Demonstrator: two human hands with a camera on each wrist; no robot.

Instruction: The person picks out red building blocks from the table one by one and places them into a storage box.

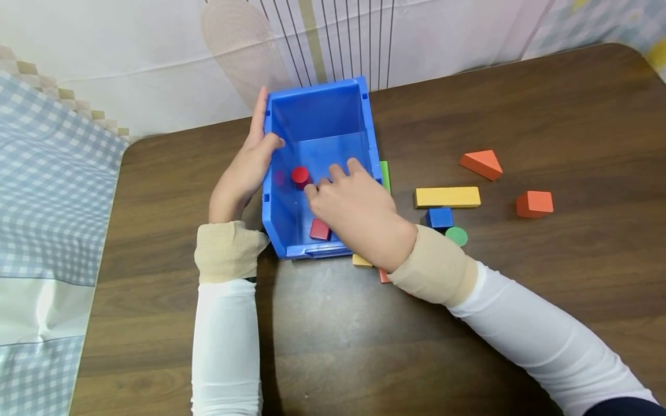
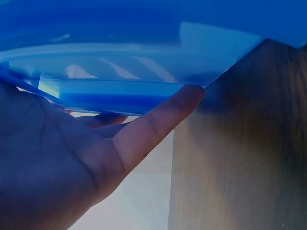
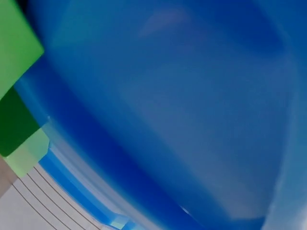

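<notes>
left hand point(image 1: 244, 170) flat against glossy plastic bin point(image 1: 317, 110) | right hand point(image 1: 359, 211) inside, grip unclear | red cylinder point(image 1: 300, 175)

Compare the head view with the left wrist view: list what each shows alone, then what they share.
Only the head view shows the right hand reaching into the bin beside a red cylinder and a red block, plus loose blocks on the table, such as the yellow bar. Only the left wrist view shows the palm from below, against the bin's underside. Both show the blue bin and the left hand on its side.
</notes>
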